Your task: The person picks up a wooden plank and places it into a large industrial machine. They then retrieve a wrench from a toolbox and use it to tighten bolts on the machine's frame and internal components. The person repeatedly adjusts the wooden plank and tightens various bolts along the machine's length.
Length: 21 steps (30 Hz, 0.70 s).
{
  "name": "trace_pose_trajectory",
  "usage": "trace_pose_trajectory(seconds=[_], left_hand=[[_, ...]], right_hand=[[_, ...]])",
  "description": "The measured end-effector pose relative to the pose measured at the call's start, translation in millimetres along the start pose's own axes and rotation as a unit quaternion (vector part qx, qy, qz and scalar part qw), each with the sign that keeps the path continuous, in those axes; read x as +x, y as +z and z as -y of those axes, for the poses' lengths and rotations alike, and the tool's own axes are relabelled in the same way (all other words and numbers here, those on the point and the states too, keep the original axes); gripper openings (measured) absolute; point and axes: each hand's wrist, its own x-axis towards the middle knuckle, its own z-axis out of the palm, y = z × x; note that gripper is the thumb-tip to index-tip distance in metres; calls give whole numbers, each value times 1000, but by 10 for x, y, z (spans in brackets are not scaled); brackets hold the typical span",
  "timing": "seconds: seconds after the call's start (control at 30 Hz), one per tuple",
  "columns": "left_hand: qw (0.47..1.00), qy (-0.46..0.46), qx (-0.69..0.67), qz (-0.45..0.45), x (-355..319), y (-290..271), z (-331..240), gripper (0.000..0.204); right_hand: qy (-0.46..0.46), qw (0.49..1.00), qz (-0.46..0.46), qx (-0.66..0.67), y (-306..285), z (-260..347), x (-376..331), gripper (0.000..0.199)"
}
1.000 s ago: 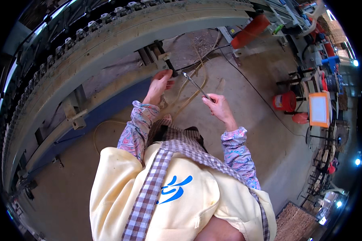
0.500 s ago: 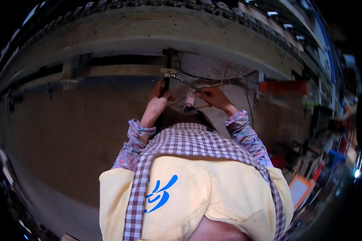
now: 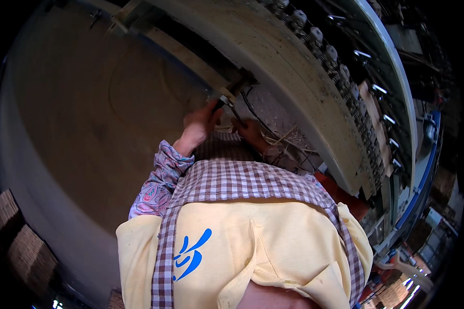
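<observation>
My left hand (image 3: 198, 125) is closed around a dark bar-like piece (image 3: 218, 106) just below a metal fitting (image 3: 226, 98) on the pale rail. What that dark piece is, I cannot make out. To its right, my right hand (image 3: 251, 135) grips the handle of a slim metal wrench (image 3: 235, 113), whose head reaches up to the same fitting. Shadow covers most of my right fingers. The fitting hangs at a dark bracket (image 3: 242, 81) beneath the long machine beam (image 3: 294, 90).
Along the beam's far side runs a row of metal rollers or springs (image 3: 331, 54). A black cable (image 3: 252, 109) droops behind my right hand, near thin wooden strips (image 3: 286, 135) on the floor. An orange-red part (image 3: 340, 193) sits at right, and stacked brown slats (image 3: 26, 247) lie lower left.
My view has turned, so the beam now slants down to the right. My right hand has come closer to my left, and the wrench points more steeply towards me. Both hands keep their grips.
</observation>
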Motion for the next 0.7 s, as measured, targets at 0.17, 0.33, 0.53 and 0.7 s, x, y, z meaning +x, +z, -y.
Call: trace_pose_trajectory(seconds=[0.17, 0.33, 0.53, 0.7], left_hand=[[999, 8, -4, 50, 63, -78, -24, 35], [995, 55, 89, -8, 72, -73, -17, 38], [997, 4, 68, 24, 118, -113, -94, 43], [981, 152, 37, -118, 50, 3, -19, 45]], right_hand=[[28, 999, 29, -6, -50, 30, 61, 56], [51, 997, 49, -34, 2, 204, 211, 64], [29, 993, -48, -103, 140, 62, 143, 74], [265, 931, 18, -250, -688, 731, -988, 63]])
